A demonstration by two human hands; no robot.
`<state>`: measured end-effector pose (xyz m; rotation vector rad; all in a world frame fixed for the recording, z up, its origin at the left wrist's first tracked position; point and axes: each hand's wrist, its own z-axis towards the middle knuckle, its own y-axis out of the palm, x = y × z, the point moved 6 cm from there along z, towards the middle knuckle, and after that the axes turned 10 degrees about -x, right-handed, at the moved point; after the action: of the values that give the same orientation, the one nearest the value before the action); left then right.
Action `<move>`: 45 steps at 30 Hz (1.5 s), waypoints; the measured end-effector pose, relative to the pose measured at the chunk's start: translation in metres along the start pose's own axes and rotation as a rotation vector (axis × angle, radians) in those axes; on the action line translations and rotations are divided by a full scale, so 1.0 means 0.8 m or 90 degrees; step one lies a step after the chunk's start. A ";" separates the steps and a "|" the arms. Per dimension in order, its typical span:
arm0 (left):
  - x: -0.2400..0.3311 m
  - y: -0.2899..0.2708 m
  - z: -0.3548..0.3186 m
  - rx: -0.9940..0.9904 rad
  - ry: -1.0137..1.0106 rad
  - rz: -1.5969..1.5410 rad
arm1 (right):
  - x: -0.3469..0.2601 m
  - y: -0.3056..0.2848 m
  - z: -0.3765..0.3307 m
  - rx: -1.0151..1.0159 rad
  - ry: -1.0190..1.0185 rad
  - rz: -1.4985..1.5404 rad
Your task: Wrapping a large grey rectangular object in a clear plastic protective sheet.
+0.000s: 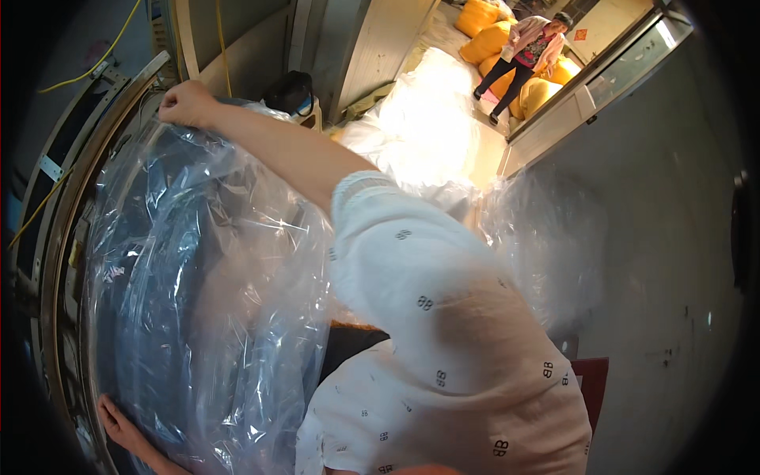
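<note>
A wide spread of clear, crinkled plastic film covers the bench in front of me, with blue-grey showing through it. Reaching across to the far left, my right hand is closed at the film's far corner, its fingertips bent down onto the edge. My left hand is at the near left edge of the film, its fingers pinched together there. Both hands sit beside a long metal rail. The film's near end runs out of view under my body.
Yellow cords hang by the rail. A black bag lies past the film. Beyond are a bright white plastic heap and orange-yellow sacks, where another person stands. A grey wall rises at right.
</note>
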<state>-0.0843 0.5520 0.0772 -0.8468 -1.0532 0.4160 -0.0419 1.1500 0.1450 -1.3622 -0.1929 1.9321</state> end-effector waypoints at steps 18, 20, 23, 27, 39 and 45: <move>0.019 -0.102 -0.272 0.196 -0.253 -0.233 | -0.112 0.210 -0.046 -0.112 -0.071 -0.259; 0.006 -0.109 -0.288 0.208 -0.267 -0.237 | -0.126 0.222 -0.057 -0.128 -0.081 -0.276; -0.012 -0.154 -0.347 0.342 -0.346 -0.109 | -0.189 0.242 -0.119 -0.202 -0.223 -0.215; -0.003 -0.157 -0.351 0.328 -0.315 -0.126 | -0.171 0.243 -0.099 -0.269 -0.065 -0.173; 0.012 -0.083 -0.455 0.211 -0.252 0.191 | -0.191 0.274 -0.111 -0.200 -0.247 -0.176; -0.020 -0.062 -0.481 0.352 -0.480 -0.073 | -0.212 0.291 -0.092 -0.473 -0.188 0.027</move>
<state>0.2445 0.3534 0.0180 -0.1101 -1.5619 0.9172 -0.0665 0.8547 0.1208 -1.5119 -1.1215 2.1898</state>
